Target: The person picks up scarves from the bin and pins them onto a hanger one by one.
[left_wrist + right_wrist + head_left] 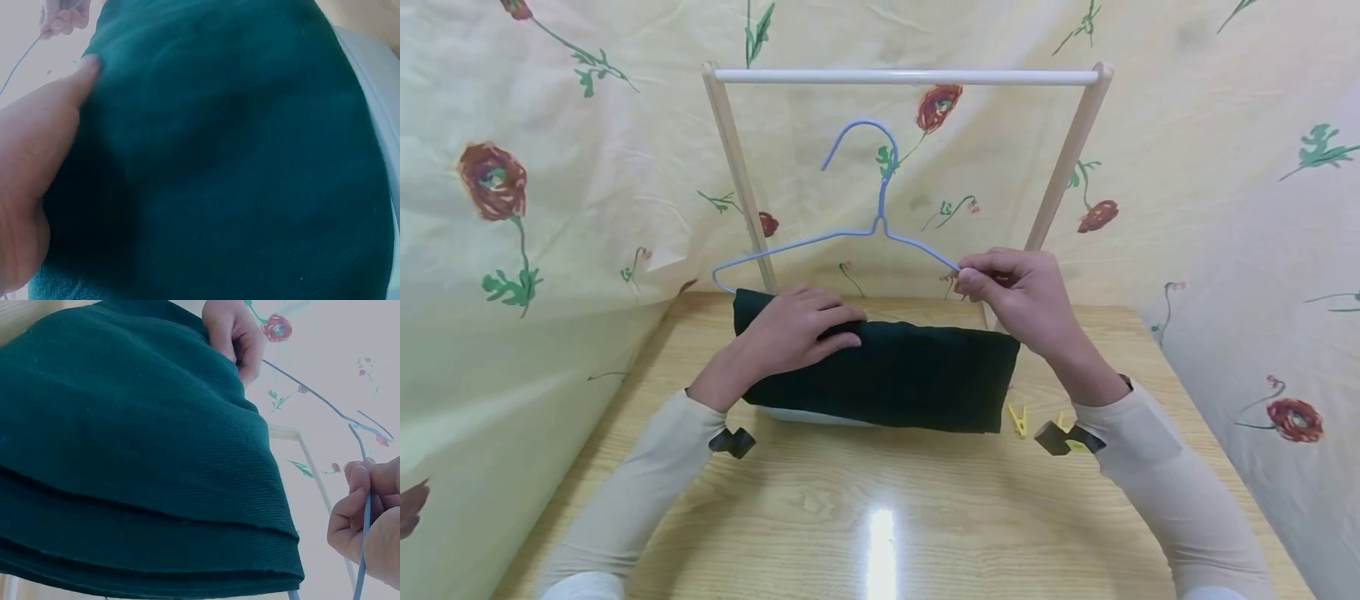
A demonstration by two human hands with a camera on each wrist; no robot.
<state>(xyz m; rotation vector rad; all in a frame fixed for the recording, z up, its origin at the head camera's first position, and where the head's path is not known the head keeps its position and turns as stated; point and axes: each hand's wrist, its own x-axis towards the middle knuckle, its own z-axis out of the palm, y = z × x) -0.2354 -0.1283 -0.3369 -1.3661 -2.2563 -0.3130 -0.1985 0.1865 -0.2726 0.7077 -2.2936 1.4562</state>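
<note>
A folded dark green cloth (917,375) hangs in front of me, close over the table, with layered edges showing in the right wrist view. My left hand (805,325) holds its upper edge left of the middle, thumb on the near face and fingers over the top. Behind and above the cloth stands a thin blue wire hanger (820,238), hook upward; its left corner drops behind the cloth. My right hand (1022,296) pinches the hanger's right shoulder wire between thumb and fingers, above the cloth's right end. The hanger's lower bar is hidden.
A wooden rack (1060,179) with a white rod (902,77) stands at the back of the wooden table (805,500). Yellow clothespins (1017,422) lie right of the cloth. Something pale and flat (812,417) shows under it. Flowered fabric (550,333) surrounds the table's back and sides.
</note>
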